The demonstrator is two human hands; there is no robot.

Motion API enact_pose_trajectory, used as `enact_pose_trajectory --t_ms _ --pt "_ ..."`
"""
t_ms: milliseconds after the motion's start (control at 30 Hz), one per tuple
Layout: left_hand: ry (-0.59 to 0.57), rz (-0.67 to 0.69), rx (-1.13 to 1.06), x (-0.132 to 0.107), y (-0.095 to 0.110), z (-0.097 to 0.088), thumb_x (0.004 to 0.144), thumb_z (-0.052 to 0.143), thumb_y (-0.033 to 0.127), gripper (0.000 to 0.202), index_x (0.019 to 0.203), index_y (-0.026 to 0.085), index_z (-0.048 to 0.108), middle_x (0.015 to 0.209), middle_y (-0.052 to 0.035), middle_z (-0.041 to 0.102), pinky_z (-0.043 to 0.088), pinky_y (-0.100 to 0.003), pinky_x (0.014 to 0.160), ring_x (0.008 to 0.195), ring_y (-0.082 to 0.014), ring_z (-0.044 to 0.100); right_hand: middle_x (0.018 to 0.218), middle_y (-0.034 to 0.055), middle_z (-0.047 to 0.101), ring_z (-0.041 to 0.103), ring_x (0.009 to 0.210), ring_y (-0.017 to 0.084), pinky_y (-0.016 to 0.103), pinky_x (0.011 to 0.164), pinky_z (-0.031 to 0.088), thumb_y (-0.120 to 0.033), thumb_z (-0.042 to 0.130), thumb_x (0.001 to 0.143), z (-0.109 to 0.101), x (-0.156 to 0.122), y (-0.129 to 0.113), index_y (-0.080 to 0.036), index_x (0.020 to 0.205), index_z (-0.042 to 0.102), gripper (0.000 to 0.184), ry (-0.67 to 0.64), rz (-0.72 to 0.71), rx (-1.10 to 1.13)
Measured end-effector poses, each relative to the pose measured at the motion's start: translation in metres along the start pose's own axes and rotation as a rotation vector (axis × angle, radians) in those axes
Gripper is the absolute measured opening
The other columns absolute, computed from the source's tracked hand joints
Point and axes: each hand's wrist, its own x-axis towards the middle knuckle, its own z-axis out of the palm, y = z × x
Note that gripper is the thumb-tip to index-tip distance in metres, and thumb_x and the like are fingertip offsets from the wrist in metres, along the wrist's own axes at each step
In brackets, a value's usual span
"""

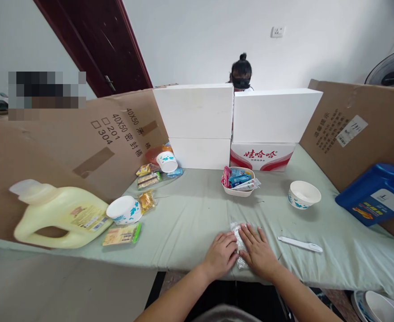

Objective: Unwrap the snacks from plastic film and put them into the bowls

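Note:
A small crinkled packet of clear plastic (240, 243) lies on the cloth near the table's front edge; its contents cannot be made out. My right hand (257, 251) rests flat over its right side, fingers stretched out. On the packet's left edge is my left hand (218, 256), its fingers bent and held together with the thumb close by. Part of the packet is hidden under both hands. To the right of them lies a white flat-handled tool (300, 244), its kind unclear. Beyond the hands stands a white basket (237, 192) with blue, pink and white tubes and sachets.
Paper bowls (124, 210) and packaged snacks (149, 180) sit at left, near a yellow detergent jug (62, 217). A patterned bowl (304, 195) and a blue bottle (371, 194) are at right. Cardboard (116, 134) and white boxes (200, 112) wall the table; a person (241, 74) is behind.

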Motion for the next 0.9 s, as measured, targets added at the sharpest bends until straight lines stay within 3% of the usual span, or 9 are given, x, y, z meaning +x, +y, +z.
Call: enact_pose_trajectory --t_ms 100,233,367,500,600,733,900 --pt "0.014 0.023 -0.009 -0.007 0.002 -0.004 0.082 0.060 0.025 0.013 0.093 0.018 0.062 0.109 -0.0093 0.063 0.043 -0.044 0.099 0.116 -0.0255 0.052 0.152 0.0139 0.031 0.019 0.143 0.030 0.054 0.111 0.021 -0.052 0.042 0.092 -0.006 -0.013 0.005 -0.017 0.147 0.030 0.066 0.002 0.056 0.034" --pt "-0.036 0.125 -0.035 -0.015 0.007 -0.004 0.075 0.070 0.044 0.037 0.098 0.017 0.061 0.103 -0.0096 0.063 0.045 -0.044 0.096 0.108 -0.0268 0.054 0.153 0.0119 0.031 0.020 0.143 0.030 0.050 0.112 0.025 -0.057 0.055 0.083 -0.032 -0.031 0.008 -0.020 0.144 0.037 0.074 -0.110 -0.083 0.212" --pt "-0.046 0.116 -0.065 -0.014 0.015 -0.003 0.087 0.053 0.021 0.010 0.093 0.019 0.060 0.094 -0.0071 0.065 0.047 -0.038 0.093 0.102 -0.0218 0.058 0.146 0.0084 0.043 0.030 0.139 0.027 0.048 0.111 0.029 -0.040 0.060 0.083 -0.049 -0.043 0.003 -0.024 0.134 0.050 0.054 -0.152 -0.076 0.293" --pt "-0.003 0.019 -0.198 -0.010 0.020 -0.005 0.091 0.040 0.018 0.018 0.092 0.018 0.058 0.086 -0.0075 0.066 0.050 -0.033 0.079 0.083 -0.0188 0.062 0.130 0.0098 0.057 0.047 0.124 0.026 0.044 0.103 0.041 -0.033 0.059 0.084 -0.049 -0.043 -0.004 -0.023 0.127 0.055 0.045 -0.045 -0.027 0.359" --pt "0.014 -0.138 -0.242 -0.003 0.020 -0.003 0.093 0.038 0.020 0.018 0.094 0.019 0.056 0.080 -0.0051 0.065 0.050 -0.028 0.070 0.072 -0.0169 0.063 0.105 0.0082 0.068 0.061 0.099 0.021 0.035 0.087 0.049 -0.026 0.046 0.090 -0.041 -0.035 -0.006 -0.022 0.113 0.062 0.029 0.034 0.118 0.433" --pt "0.086 -0.417 -0.191 0.009 0.016 0.008 0.089 0.042 0.016 0.013 0.096 0.021 0.052 0.079 -0.0022 0.066 0.048 -0.026 0.064 0.068 -0.0161 0.064 0.084 0.0051 0.069 0.065 0.080 0.020 0.031 0.073 0.049 -0.027 0.039 0.092 -0.030 -0.015 -0.008 -0.019 0.114 0.060 0.031 0.018 0.383 0.426" --pt "0.107 -0.464 0.035 0.017 0.010 0.023 0.090 0.042 0.016 0.011 0.093 0.020 0.052 0.080 -0.0031 0.066 0.048 -0.028 0.064 0.072 -0.0186 0.065 0.083 0.0067 0.072 0.069 0.079 0.022 0.029 0.067 0.044 -0.028 0.039 0.094 -0.030 0.009 -0.014 -0.016 0.124 0.051 0.034 -0.120 0.540 0.275"
